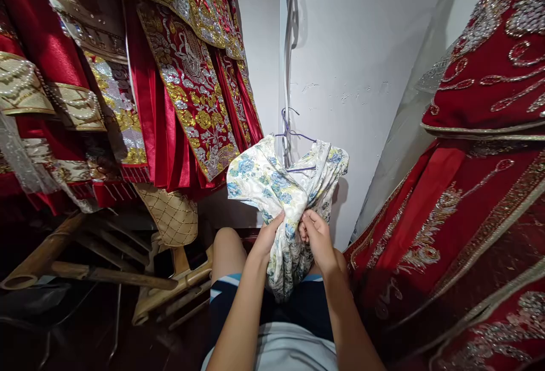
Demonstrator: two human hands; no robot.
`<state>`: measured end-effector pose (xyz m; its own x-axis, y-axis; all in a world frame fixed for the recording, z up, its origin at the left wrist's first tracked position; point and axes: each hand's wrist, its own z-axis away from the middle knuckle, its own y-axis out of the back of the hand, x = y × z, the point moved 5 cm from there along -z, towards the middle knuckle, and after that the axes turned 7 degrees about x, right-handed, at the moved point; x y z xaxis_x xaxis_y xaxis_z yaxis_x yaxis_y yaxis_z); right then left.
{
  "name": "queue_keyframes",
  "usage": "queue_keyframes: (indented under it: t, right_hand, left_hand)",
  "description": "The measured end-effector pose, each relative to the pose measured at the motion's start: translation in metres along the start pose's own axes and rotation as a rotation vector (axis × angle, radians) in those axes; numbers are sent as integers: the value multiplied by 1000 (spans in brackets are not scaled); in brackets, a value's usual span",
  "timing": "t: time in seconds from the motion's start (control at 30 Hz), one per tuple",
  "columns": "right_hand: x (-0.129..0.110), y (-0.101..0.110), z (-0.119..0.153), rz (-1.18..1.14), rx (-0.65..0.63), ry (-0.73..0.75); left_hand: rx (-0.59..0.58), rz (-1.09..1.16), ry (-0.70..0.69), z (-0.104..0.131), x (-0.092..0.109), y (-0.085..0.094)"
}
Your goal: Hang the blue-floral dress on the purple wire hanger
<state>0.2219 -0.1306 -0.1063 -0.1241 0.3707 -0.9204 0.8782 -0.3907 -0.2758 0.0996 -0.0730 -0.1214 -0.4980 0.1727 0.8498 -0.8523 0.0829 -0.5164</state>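
Observation:
A white garment with blue and yellow flowers hangs over my lap on a thin purple hanger. Its short sleeves spread to both sides, and the lower part is gathered and bunched between my hands. My left hand grips the gathered cloth at the waist, thumb on top. Opposite it, my right hand pinches the same cloth with curled fingers. The lower end of the garment drapes down between my knees.
Red and gold embroidered costumes hang at the left, above a bamboo chair. More red beaded garments hang close on the right. Ahead is a pale wall with a white strap or cable running down it.

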Motion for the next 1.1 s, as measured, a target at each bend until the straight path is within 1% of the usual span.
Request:
queue_keyframes:
  t: [0.03, 0.07, 0.13, 0.17, 0.23, 0.27, 0.3, 0.33, 0.37, 0.43, 0.47, 0.5, 0.57, 0.63, 0.7, 0.8, 0.87, 0.93, 1.1]
  right_hand:
    - [-1, 3, 0, -3, 19, -3]
    - [-2, 6, 0, -9, 46, -11]
    - [-2, 12, 0, -21, 93, -33]
    - [-1, 14, 0, -23, 104, -44]
    - [2, 13, 0, -14, 100, -70]
    - [3, 11, 0, -7, 90, -82]
    - [5, 8, 0, 3, 72, -95]
    - [6, 4, 0, 17, 46, -109]
    - [7, 0, 1, 36, 10, -124]
    - [7, -8, 1, 83, -79, -155]
    - [6, -11, 2, 105, -121, -169]
    - [5, -13, 2, 122, -157, -180]
    - [2, -14, 2, 143, -203, -192]
    - [-2, -14, 1, 168, -229, -194]
    - [-6, -14, -3, 192, -225, -181]
    - [-15, -16, -19, 185, -126, -128]
    - [-25, -20, -38, 162, -67, -102]
    - [-39, -28, -62, 137, -44, -92]
    - [-83, -50, -129, 58, 29, -50]
  left_hand:
    - [54, -20, 12, -4, -2, 6]
    - [133, -41, 18, -8, -4, 13]
    - [326, -56, -37, -16, -4, 31]
    - [422, -52, -103, -18, -3, 40]
    - [571, -64, -298, -18, 1, 53]
    - [608, -98, -402, -15, 3, 55]
    - [610, -153, -492, -12, 3, 55]
    - [570, -216, -564, -8, 2, 51]
    - [491, -280, -619, -4, -1, 45]
    - [280, -375, -672, 5, -10, 27]
    - [186, -400, -674, 9, -16, 18]
    - [116, -414, -662, 12, -22, 11]
    - [41, -421, -620, 17, -30, 1]
    - [-3, -418, -600, 19, -32, -4]
    - [-37, -416, -616, 20, -28, -6]
    - [-48, -443, -633, 19, -22, -6]
    - [-42, -494, -641, 17, -21, -3]
    - [-32, -555, -655, 15, -22, 0]
    - [-29, -651, -658, 10, -33, 5]
